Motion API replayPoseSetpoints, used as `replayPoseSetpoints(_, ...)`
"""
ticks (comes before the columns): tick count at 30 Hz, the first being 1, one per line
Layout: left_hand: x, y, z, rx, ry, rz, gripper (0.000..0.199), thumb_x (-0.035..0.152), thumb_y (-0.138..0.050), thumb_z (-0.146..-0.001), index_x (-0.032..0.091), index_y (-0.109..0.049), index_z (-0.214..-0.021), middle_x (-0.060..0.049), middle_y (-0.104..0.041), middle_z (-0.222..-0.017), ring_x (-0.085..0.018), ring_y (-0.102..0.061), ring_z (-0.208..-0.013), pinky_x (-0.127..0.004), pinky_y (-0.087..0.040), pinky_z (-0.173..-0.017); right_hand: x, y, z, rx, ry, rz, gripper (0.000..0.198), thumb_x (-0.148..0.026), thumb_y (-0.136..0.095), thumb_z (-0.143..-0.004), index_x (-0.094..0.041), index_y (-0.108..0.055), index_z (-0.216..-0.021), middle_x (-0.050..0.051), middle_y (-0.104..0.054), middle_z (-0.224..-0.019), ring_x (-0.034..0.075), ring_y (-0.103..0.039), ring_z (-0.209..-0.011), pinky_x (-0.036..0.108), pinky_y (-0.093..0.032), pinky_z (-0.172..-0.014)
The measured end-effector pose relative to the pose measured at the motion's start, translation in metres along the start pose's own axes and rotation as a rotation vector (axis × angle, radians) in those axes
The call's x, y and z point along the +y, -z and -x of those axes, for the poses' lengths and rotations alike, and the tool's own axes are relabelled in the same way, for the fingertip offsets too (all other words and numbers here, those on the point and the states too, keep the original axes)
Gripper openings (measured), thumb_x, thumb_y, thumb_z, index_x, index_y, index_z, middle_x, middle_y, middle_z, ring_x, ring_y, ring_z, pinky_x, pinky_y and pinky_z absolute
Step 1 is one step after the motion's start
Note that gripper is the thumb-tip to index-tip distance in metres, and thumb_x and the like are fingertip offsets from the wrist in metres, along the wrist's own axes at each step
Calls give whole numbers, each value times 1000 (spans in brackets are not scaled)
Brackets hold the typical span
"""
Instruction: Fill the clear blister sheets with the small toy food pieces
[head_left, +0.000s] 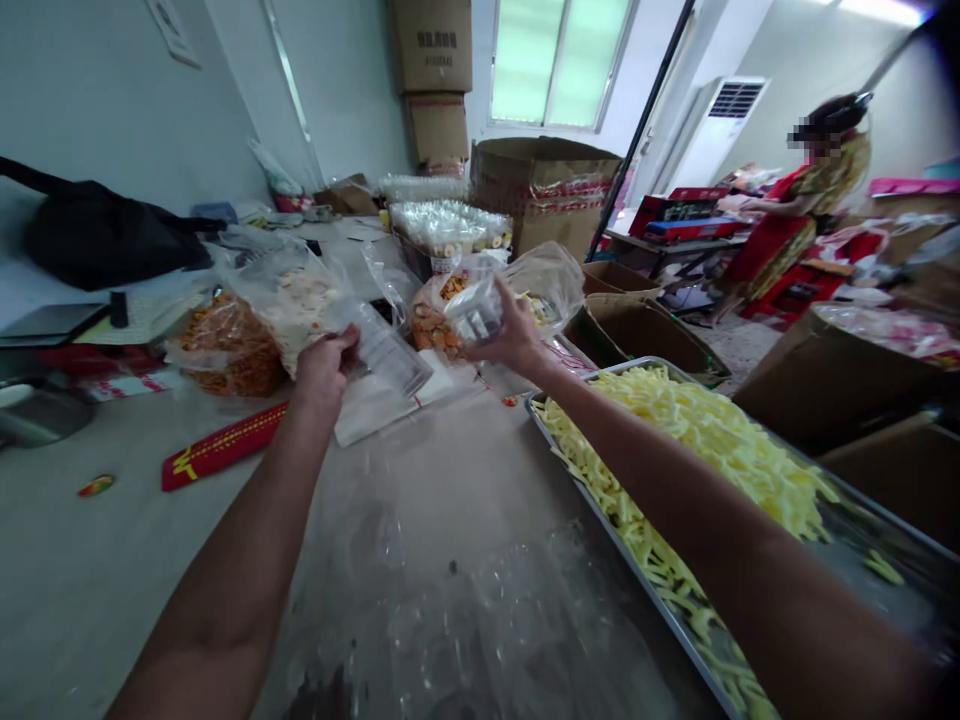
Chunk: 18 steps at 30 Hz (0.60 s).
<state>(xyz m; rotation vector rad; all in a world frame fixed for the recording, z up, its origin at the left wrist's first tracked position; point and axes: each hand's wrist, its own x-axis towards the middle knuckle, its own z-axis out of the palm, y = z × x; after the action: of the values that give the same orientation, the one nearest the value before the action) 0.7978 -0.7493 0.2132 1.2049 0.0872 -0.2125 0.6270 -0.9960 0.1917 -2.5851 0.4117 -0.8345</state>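
My left hand [324, 365] is closed on the edge of a clear plastic tray [394, 350] with ridged compartments, held tilted above the table. In my right hand [519, 335] is a clear plastic container [476, 312], gripped at its right side; motion blur hides its exact shape. Behind the hands stand open plastic bags: one of pale pieces [300, 305] and one of orange pieces [431, 325]. Several transparent trays [457, 630] lie on the table nearest me. Under my right forearm, a metal tray [611, 515] holds a heap of yellow strips [697, 450].
A red printed strip [221, 445] and a bag of orange-brown food [232, 355] lie at left, near a black bag [112, 235]. Cardboard boxes [544, 195] stand behind and at right. A person [795, 215] in red works at a far table.
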Motion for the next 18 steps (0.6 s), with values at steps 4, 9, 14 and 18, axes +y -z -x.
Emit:
replayPoseSetpoints(4,4,26,-8,56,-42,46,22,5,-77,-72,15,-57,-71,5,-62,-66,-4,-56,-53,-14,-44,-51,-3,-28,19,-210,219,325,126,-21,-88,-56,-29,-21,-161,16,-40,-139,40,-42,-120,52,-37,-104)
replayPoseSetpoints(9,12,47,-1,16,-9,38,21,4,-76,-73,15,-59,-70,4,-62,-64,-6,-56,-52,-15,-45,-50,4,-63,25,-342,461,372,113,-9,-85,-59,-31,-34,-157,16,-43,-142,37,-39,-127,51,-25,-113)
replayPoseSetpoints(14,22,53,19,-18,-4,30,20,5,-76,-74,17,-61,-70,3,-67,-70,-7,-60,-56,-16,-49,-53,14,-71,14,-380,291,177,125,-11,-95,-39,-33,-45,-151,11,-50,-143,38,-43,-130,51,-27,-115)
replayPoseSetpoints(18,17,49,40,-39,19,-21,24,5,-81,-68,16,-61,-70,3,-68,-69,-8,-60,-55,-18,-49,-53,1,-61,16,-289,74,94,102,-3,-91,-43,-23,-59,-138,17,-46,-150,48,-30,-142,67,-11,-117)
